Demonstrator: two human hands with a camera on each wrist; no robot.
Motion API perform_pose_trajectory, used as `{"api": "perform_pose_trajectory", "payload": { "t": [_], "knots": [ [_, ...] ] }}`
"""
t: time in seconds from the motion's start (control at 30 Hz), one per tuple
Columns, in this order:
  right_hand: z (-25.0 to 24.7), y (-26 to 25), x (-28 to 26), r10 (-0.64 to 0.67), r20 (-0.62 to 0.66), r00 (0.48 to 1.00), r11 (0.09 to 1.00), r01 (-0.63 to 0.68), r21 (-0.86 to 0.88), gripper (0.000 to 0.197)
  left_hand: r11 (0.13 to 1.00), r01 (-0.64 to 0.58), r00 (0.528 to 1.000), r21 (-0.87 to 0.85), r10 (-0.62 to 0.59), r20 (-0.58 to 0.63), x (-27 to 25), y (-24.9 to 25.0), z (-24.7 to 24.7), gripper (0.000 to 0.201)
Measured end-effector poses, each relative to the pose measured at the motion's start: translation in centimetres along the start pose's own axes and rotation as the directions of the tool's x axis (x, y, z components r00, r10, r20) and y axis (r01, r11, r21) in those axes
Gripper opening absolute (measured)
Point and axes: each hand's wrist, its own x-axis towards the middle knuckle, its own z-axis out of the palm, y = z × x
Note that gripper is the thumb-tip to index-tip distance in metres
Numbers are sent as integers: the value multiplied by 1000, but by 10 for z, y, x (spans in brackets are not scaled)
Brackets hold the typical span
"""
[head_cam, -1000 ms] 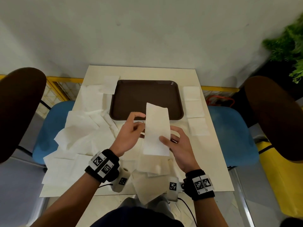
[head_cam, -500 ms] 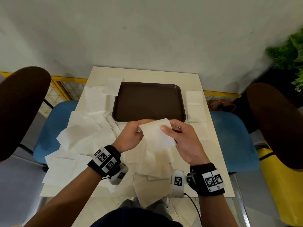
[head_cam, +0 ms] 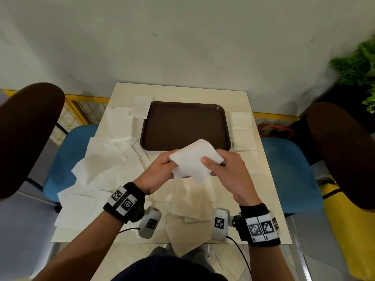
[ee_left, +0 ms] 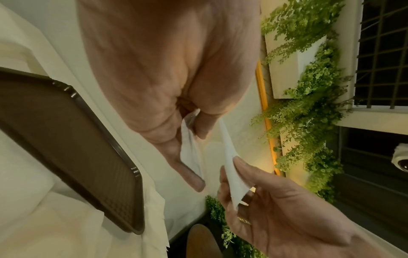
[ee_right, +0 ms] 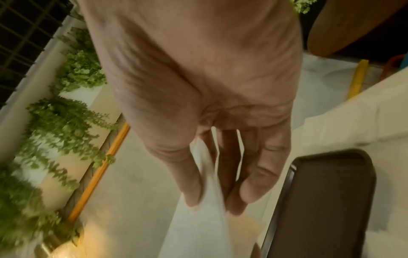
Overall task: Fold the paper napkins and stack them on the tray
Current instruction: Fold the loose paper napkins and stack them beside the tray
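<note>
Napkin [head_cam: 195,160] folded over, held up w/ both hands above table [head_cam: 263,199], just near side of tray [head_cam: 184,126], not touching it. Left hand [head_cam: 157,172] pinching napkin's left edge, right hand [head_cam: 227,173] pinching right side w/ thumb on top, fingers under. Loose unfolded napkins [head_cam: 101,159] piled left of tray & in front; folded ones [head_cam: 242,130] lined up right of tray.

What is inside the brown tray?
Nothing shows inside the brown tray. The napkin held by the left hand and right hand hides part of its near edge.
</note>
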Motion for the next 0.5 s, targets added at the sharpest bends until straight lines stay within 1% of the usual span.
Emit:
{"api": "perform_pose_trajectory", "payload": {
  "t": [0.07,0.1,0.13,0.17,0.2,0.23,0.27,0.3,0.4,0.5],
  "knots": [
    [0,4,-1,-28,25,999,994,30,-105,23,999,1,1000,41,0,-20,0,1,0,35],
    [0,6,-2,-43,57,997,988,51,-147,25,998,-2,1000,59,4,-30,0,2,0,34],
    [0,6,-2,-43,88,995,986,56,-157,24,997,-8,999,75,11,-36,-1,3,-1,34],
    [0,5,-3,-37,109,993,990,52,-129,18,996,-13,999,90,17,-34,-1,3,0,35],
    [1,1,-5,-34,121,992,997,42,-64,8,995,-17,999,103,20,-28,-2,4,0,37],
    [2,-2,-6,-36,112,993,999,37,-9,5,994,-17,1000,108,19,-19,-3,4,1,39],
    [5,-3,-6,-42,82,996,998,39,39,7,995,-14,1000,102,14,-8,-4,4,1,41],
    [7,-2,-4,-44,34,998,998,43,49,7,996,-8,1000,87,7,5,-4,5,2,42],
    [17,1,-1,-54,-91,994,998,53,-18,12,1000,28,999,-6,-28,28,-6,8,5,43],
    [20,3,1,-58,-140,988,997,51,-55,25,986,85,996,-141,-85,3,-5,11,6,35]
  ]
}}
